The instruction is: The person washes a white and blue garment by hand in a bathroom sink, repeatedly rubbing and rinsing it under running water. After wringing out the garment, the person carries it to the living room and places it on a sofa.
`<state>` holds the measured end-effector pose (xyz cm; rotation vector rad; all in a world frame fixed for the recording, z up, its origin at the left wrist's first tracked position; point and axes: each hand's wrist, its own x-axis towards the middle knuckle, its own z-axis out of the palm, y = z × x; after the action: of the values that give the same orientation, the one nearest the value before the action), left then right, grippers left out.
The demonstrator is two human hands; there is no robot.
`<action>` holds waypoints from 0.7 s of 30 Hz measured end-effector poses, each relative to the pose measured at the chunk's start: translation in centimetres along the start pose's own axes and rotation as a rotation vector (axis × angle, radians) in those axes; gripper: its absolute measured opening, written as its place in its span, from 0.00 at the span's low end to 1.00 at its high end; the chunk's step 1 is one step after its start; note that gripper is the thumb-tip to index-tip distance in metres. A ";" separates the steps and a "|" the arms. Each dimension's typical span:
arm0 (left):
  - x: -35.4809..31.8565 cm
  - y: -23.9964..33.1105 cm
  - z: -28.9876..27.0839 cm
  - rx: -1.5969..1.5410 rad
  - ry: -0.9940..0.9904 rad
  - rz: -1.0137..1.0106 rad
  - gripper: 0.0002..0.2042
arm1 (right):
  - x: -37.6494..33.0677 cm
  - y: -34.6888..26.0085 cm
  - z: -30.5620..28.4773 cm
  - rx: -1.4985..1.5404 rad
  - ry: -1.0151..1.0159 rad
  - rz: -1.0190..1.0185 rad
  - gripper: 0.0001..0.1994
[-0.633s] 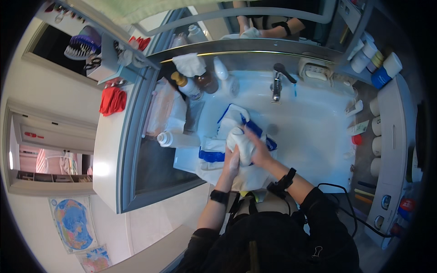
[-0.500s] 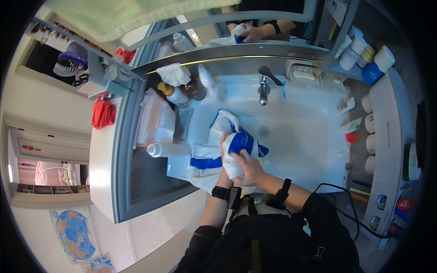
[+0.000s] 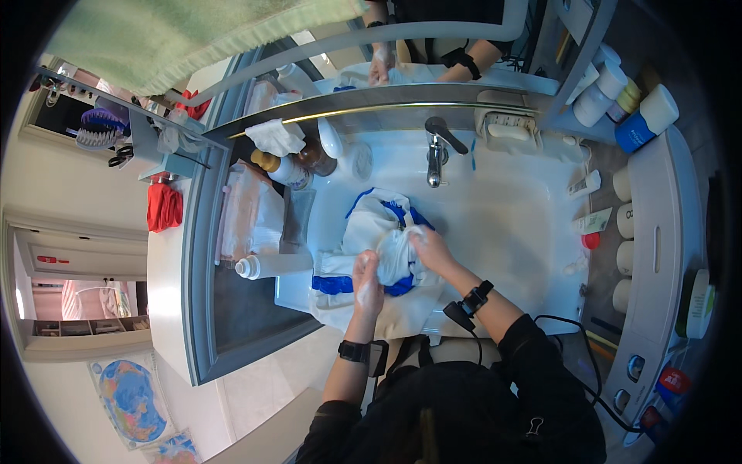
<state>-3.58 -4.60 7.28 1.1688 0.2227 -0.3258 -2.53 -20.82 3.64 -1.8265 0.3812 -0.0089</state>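
Note:
A wet white garment with blue panels (image 3: 371, 232) lies bunched in the left half of the white washbasin (image 3: 510, 271). My right hand (image 3: 433, 251) has its fingers closed on a gathered white part of it, over the basin. Beside that fold, my left hand (image 3: 367, 284) is turned on its side, fingers loosely stretched with nothing gripped, and whitish foam shows on the skin. Part of the cloth hangs over the basin's front edge, near my left wrist.
Behind the garment stands a metal faucet (image 3: 436, 155). A white bottle (image 3: 272, 266) lies on the left rim, with pump bottles (image 3: 287, 170) at the back left. A soap dish (image 3: 506, 133) sits back right; tubes (image 3: 592, 221) line the right edge. A mirror spans the back.
My hands have moved apart: the left has come off the bunched cloth, the right has shifted right and up. The blue part held between them has dropped down, and white cloth now shows there.

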 end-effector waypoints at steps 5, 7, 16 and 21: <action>0.8 -0.5 0.1 -0.302 -0.062 -0.311 0.27 | -2.6 -2.4 2.0 0.003 0.144 -0.481 0.21; 1.6 -0.9 0.2 -0.275 -0.171 -0.310 0.27 | -4.9 -3.6 3.0 -0.103 0.001 -0.457 0.19; 3.9 -2.5 -0.3 -0.034 -0.316 -0.170 0.10 | -3.8 -1.9 4.2 -0.393 0.193 -0.526 0.08; 5.2 -3.1 3.2 0.814 -0.449 0.195 0.12 | -0.2 3.1 -0.6 -0.495 0.194 -0.053 0.12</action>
<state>0.16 -9.34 4.05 1.8570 -0.4619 -0.5183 -3.61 -22.03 0.90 -2.3343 0.5032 -0.1406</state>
